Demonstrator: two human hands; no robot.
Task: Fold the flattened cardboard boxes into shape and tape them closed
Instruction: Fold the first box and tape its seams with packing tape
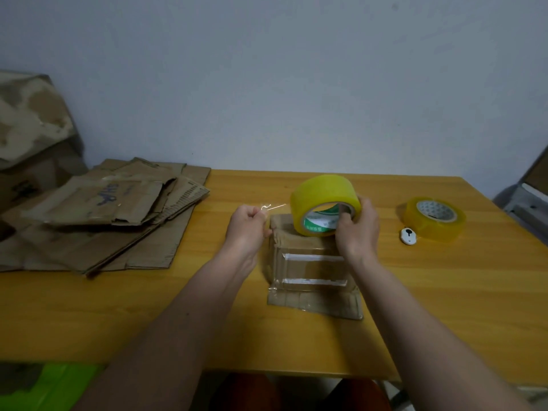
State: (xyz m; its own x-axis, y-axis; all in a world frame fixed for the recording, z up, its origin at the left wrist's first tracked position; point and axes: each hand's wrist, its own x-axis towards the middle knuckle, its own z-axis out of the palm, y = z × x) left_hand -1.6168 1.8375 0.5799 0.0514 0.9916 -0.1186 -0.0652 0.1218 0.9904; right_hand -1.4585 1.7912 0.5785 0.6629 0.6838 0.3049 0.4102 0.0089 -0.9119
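Observation:
A small folded cardboard box (311, 268) stands mid-table, old tape and torn label strips on its near face. Above its top, my right hand (357, 225) grips a big yellow tape roll (324, 203), fingers hooked in the core. My left hand (247, 225) pinches the clear tape end (271, 207), pulled out leftward from the roll over the box's left top edge. A pile of flattened cardboard boxes (103, 215) lies at the table's left.
A second yellow tape roll (434, 222) lies flat at the right, with a small white cutter (409, 235) beside it. The wooden table (444, 307) meets a wall behind. A worn cardboard carton (32, 132) stands far left. Something green (59, 387) is below the table's front edge.

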